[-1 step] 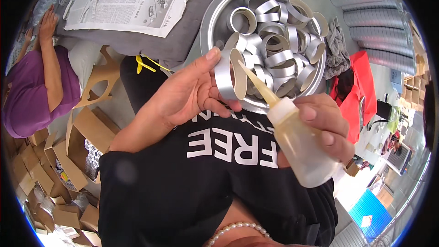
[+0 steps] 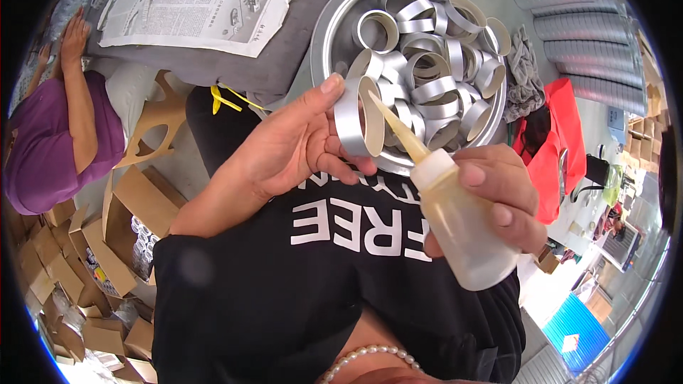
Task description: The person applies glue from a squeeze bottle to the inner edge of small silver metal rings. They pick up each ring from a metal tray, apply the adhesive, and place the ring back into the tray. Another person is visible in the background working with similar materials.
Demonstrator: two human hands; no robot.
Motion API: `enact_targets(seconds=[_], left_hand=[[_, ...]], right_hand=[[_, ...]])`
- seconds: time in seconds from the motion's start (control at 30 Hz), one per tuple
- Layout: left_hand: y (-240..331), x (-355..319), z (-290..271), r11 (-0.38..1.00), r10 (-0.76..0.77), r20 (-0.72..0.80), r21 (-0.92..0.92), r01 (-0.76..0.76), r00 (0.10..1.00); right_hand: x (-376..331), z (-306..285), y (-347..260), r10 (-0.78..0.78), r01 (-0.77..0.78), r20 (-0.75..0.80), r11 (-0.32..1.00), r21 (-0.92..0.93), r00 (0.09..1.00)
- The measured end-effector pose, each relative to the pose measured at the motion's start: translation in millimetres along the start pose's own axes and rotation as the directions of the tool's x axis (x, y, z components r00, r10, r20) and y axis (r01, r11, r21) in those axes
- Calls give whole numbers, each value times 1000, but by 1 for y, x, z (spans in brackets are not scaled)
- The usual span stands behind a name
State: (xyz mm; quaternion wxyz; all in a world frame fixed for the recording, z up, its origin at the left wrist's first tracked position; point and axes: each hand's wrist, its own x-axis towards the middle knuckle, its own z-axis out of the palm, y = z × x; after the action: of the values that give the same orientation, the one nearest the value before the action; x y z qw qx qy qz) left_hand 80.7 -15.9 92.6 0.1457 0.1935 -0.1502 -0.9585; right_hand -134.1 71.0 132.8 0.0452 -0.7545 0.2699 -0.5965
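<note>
Left grip (image 2: 302, 135) holds one silver, beige-lined ring (image 2: 348, 122); right grip (image 2: 501, 192) holds one translucent plastic bottle (image 2: 473, 245), long axis diagonal, its tapered amber nozzle (image 2: 404, 134) pointing up-left toward the ring.

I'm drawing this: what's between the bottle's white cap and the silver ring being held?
A pointed yellowish nozzle lies there, seen in the head view.
</note>
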Motion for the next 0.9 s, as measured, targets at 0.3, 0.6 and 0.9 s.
enact_targets(seconds=[0.3,0.6,0.9], left_hand=[[2,-5,20,881,186,-71,454,-134,980],[-1,-4,19,384,506,267,782,-491,820],[7,-1,25,-216,503,599,785,-580,623]], right_hand=[[-8,-5,-5,-15,26,71,987,-158,997],[-6,-25,-21,351,-357,82,931,79,933],[-6,-26,-11,594,-589,-142,804,76,792]])
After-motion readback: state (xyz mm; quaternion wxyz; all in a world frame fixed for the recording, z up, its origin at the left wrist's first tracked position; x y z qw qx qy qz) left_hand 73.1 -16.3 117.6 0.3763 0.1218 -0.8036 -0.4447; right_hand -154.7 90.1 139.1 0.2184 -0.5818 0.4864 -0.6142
